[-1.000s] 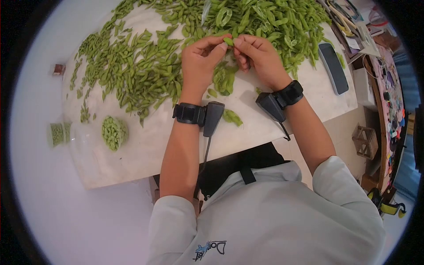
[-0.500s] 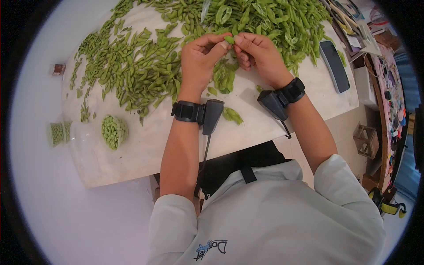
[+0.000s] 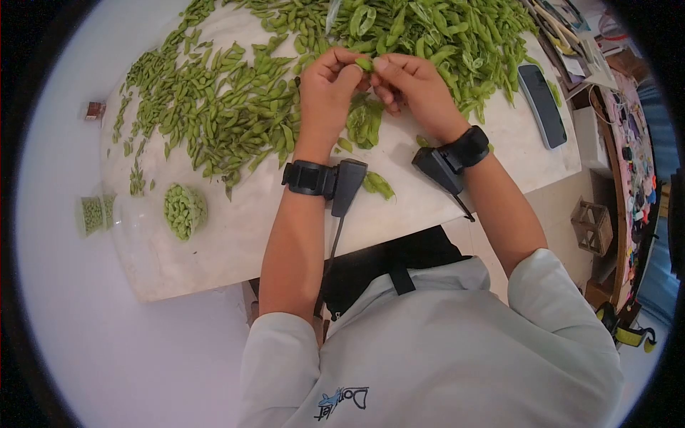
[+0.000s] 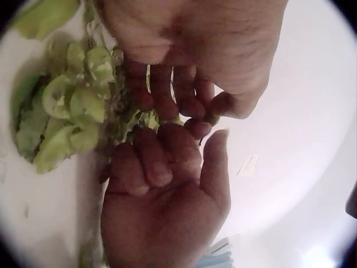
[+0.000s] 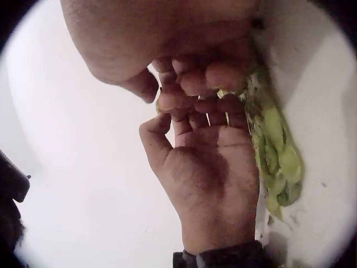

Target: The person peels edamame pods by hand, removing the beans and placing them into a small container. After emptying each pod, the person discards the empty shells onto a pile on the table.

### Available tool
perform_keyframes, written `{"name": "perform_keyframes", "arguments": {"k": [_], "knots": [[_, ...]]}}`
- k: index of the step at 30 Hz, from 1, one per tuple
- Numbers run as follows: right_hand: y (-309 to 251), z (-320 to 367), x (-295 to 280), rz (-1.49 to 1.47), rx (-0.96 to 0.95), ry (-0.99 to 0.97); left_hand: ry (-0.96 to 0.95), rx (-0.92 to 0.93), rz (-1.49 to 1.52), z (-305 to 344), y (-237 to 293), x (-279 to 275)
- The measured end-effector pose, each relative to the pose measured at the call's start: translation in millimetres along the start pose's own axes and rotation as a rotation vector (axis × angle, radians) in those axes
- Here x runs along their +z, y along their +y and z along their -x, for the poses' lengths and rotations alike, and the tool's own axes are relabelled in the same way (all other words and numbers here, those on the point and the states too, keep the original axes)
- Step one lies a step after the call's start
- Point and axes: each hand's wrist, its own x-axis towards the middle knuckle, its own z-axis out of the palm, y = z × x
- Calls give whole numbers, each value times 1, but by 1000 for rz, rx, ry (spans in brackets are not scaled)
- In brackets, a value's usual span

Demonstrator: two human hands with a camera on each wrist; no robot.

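- I see the left hand (image 3: 327, 93) pinching a small green soybean pod (image 3: 364, 64) between thumb and forefinger, its other fingers bent in.
- The right hand (image 3: 428, 89) meets it, thumb tip at the pod's other side, fingers curled beneath; I cannot tell from my views whether it truly pinches the pod or only touches it.
- The risk I'd watch first is a slip: the pod is small and probably slick, so a hard squeeze at one end could shoot a bean sideways, out of my sight behind the fingertips.
- Just below the hands, on the pale table (image 3: 242, 250), lies a small pile of split hulls (image 3: 365, 125); a bean dropped there would be hard for me to pick out, green on green.
- Nearer the body, a loose pod (image 3: 379, 185) lies beside the left wrist camera (image 3: 347, 187); a sweep of that forearm could drag it, or its cable, towards the edge.
- Whole pods (image 3: 235, 128) spread over the left side, while a flatter-looking heap (image 3: 464, 43) rises beyond the right hand; a careless reach could mix the two.
- Near the left corner, a clear cup of shelled beans (image 3: 184, 212) stands well apart from the hands; a sleeve or elbow might tip it.
- A phone (image 3: 544, 107) lies to the far right.
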Motion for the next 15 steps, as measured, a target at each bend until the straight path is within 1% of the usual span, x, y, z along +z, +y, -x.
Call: {"name": "perform_keyframes", "arguments": {"k": [1,4,6,10,13,15], "knots": [[1,0,1,126,-44,28,-4,7,23,0,-1,-1],[5,-2,-1,253,-116,27,-13,10,76,-2,-2,-2],[4,-2,-1,261,-101,39,-19,-16,93,-3,-5,-1],[-2,0,-2,254,-72,33,-32,-2,75,-3,-6,-2],[1,-1,1,279,-140,31,-12,-9,72,-2,-4,-2],[0,0,-1,307,-127,9,18,-20,106,0,-2,0]]}}
